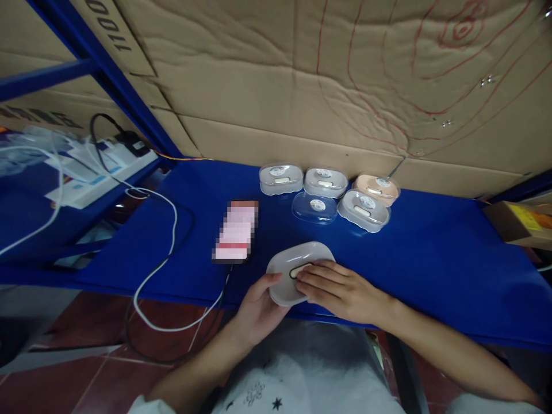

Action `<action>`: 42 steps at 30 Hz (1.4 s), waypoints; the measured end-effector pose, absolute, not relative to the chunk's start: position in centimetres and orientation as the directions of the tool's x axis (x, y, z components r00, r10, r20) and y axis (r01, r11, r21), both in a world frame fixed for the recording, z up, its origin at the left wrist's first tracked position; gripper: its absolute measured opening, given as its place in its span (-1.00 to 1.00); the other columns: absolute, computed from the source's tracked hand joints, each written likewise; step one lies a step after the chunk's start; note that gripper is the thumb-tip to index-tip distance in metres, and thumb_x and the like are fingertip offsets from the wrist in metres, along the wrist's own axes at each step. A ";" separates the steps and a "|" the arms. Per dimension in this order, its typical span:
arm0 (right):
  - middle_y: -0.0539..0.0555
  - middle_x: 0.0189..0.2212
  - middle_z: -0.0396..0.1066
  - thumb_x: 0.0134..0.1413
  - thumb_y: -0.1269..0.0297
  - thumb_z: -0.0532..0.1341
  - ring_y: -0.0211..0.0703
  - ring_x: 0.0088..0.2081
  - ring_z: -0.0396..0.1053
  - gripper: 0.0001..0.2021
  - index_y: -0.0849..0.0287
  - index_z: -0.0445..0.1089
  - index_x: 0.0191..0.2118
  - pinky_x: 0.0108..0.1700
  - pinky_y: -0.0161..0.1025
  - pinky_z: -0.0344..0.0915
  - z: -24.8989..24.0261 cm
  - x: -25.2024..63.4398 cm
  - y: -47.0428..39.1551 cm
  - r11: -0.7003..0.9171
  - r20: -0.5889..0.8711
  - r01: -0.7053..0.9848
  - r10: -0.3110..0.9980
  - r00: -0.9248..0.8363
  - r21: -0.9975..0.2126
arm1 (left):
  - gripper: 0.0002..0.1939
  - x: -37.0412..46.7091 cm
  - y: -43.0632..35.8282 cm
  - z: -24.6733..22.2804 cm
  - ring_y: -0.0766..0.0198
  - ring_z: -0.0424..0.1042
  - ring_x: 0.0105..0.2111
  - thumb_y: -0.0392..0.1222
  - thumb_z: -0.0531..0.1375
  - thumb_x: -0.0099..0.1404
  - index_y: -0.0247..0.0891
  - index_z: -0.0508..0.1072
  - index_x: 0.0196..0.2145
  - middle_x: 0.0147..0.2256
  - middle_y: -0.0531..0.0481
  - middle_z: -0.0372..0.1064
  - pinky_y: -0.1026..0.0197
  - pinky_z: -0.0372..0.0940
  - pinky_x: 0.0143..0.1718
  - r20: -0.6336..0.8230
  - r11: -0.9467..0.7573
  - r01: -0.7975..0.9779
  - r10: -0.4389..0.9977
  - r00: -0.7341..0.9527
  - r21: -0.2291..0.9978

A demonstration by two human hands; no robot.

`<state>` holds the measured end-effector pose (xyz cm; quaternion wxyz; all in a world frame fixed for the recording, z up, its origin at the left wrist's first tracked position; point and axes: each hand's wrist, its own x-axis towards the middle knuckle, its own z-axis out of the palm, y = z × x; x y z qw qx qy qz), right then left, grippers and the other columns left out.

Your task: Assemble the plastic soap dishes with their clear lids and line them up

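Note:
A grey oval case (287, 263) with a cream oval piece on its face is held above the front edge of the blue table. My left hand (263, 305) grips its lower left side, thumb on top and the other fingers hidden underneath. Over the right part of the case lies my right hand (340, 290), its fingers together and their tips at the cream piece (299, 270). Whether those fingertips pinch anything small cannot be made out.
Behind stand grey cases (281, 179), a peach case (376, 190) and a clear lid (314, 208). A phone (236, 232) with a cable lies left on the blue table (452, 259). A power strip (86, 184) is far left, a cardboard box (513, 224) far right.

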<state>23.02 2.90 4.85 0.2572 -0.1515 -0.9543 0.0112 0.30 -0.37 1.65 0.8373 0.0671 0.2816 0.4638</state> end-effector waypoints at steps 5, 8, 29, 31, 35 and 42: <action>0.23 0.38 0.32 0.56 0.09 0.01 0.07 0.45 0.20 -0.47 0.10 0.11 0.49 0.44 0.21 0.24 4.2 25.2 5.5 0.824 0.474 0.387 0.558 -0.681 -0.415 | -0.50 0.1 -0.2 1.8 0.01 0.58 0.09 -0.28 0.29 0.35 -0.30 0.47 0.23 -0.09 -0.12 0.68 -0.04 0.29 0.32 -0.418 0.543 -0.780 0.815 0.401 0.310; 0.20 0.49 0.14 0.57 0.10 -0.03 0.13 0.52 0.04 -0.44 -0.02 -0.05 0.55 0.48 0.31 0.12 3.2 26.3 7.9 0.659 0.358 0.597 0.751 -0.554 -0.458 | -0.69 0.2 -0.2 2.2 0.05 0.62 0.03 -0.30 0.28 0.39 -0.28 0.58 0.07 -0.14 -0.08 0.70 -0.01 0.33 0.28 -0.439 0.556 -0.781 0.799 0.410 0.285; 0.20 0.27 0.38 0.42 -0.04 0.24 0.12 0.30 0.37 -0.48 -0.06 0.28 0.38 0.33 0.16 0.33 3.6 25.9 7.9 0.546 0.347 0.449 0.822 -0.451 -0.708 | -0.75 0.2 0.4 2.2 0.22 0.65 -0.20 -0.08 0.26 0.51 -0.29 0.63 -0.05 -0.23 0.00 0.70 0.23 0.42 -0.01 -0.466 0.646 -0.746 0.716 0.520 0.161; 0.21 0.30 0.33 0.40 -0.04 0.26 0.11 0.33 0.33 -0.44 -0.06 0.25 0.40 0.33 0.13 0.33 4.1 25.1 6.3 0.569 0.335 0.397 0.786 -0.520 -0.720 | -0.69 0.3 0.5 2.3 0.18 0.65 -0.09 -0.04 0.20 0.54 -0.29 0.62 0.02 -0.16 -0.04 0.70 0.19 0.38 0.12 -0.437 0.617 -0.769 0.745 0.504 0.164; 0.27 0.37 0.21 0.29 -0.05 0.37 0.22 0.41 0.18 -0.28 -0.01 0.19 0.45 0.39 0.22 0.26 4.4 23.9 4.0 0.685 0.343 0.442 0.697 -0.630 -0.579 | -0.53 0.4 0.6 2.3 0.04 0.54 0.17 0.04 0.05 0.61 -0.35 0.58 0.13 -0.01 -0.17 0.67 0.04 0.26 0.32 -0.367 0.618 -0.766 0.764 0.531 0.176; 0.31 0.45 0.10 0.29 -0.09 0.35 0.31 0.52 -0.04 -0.18 0.05 0.07 0.51 0.43 0.35 0.19 4.2 23.8 3.9 0.788 0.343 0.466 0.601 -0.722 -0.401 | -0.44 0.3 0.4 2.1 0.00 0.37 0.35 0.12 -0.03 0.62 -0.31 0.58 0.17 0.11 -0.16 0.62 -0.04 0.11 0.45 -0.297 0.587 -0.778 0.802 0.519 0.224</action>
